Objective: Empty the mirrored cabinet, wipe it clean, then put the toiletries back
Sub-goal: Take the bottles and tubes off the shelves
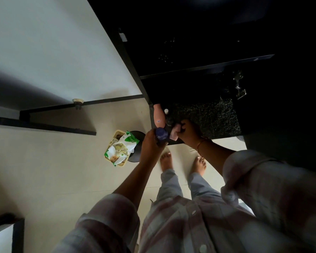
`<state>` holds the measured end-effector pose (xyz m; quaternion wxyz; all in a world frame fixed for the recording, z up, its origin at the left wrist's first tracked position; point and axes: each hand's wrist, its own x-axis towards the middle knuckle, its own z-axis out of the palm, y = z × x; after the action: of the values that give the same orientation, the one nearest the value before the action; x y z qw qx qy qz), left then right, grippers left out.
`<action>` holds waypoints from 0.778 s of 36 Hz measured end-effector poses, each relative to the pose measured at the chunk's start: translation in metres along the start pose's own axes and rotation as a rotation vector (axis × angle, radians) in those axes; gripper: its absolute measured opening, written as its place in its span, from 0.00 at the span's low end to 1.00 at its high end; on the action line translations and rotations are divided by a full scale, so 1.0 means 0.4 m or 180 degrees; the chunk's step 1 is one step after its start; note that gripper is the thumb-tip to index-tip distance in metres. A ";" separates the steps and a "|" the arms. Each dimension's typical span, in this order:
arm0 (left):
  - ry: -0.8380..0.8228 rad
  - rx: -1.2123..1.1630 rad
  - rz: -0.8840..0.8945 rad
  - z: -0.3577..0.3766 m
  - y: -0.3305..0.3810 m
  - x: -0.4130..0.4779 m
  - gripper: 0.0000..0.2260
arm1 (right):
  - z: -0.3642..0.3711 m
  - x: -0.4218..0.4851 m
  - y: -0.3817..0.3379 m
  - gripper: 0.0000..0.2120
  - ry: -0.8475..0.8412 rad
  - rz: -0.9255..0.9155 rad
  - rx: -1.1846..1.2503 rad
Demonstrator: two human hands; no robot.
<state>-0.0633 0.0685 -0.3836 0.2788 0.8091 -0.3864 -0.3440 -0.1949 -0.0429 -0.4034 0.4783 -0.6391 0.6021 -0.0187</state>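
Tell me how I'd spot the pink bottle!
Find the dark speckled counter. At its left corner sits the pink bottle. Only it is peach-pink with a small label; its neighbours are a white-capped bottle and a blue bottle.

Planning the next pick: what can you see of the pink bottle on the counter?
The pink bottle is plastic-looking, peach-pink, narrow at its far end, wider nearer the person, with a small white label lettered red. It sits at the left corner of the dark speckled counter, beside a white-capped bottle. The blue-capped bottle in the left hand overlaps its near end; contact unclear.
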 end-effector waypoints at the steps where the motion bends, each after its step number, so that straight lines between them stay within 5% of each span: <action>1: 0.0018 -0.0016 0.0005 -0.003 0.003 -0.002 0.18 | -0.005 -0.002 -0.002 0.20 -0.0007 -0.0012 -0.0014; 20: -0.0069 -0.0072 0.0036 -0.043 0.045 -0.014 0.24 | -0.034 -0.030 -0.017 0.27 -0.0041 -0.0196 0.0018; 28: -0.0082 -0.0056 0.0013 -0.062 0.083 -0.020 0.20 | -0.044 -0.051 -0.023 0.20 0.0033 -0.0287 -0.0045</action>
<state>-0.0624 0.0613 -0.3420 0.2817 0.8013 -0.3885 -0.3572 -0.2044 -0.0390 -0.3768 0.4693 -0.6689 0.5752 -0.0393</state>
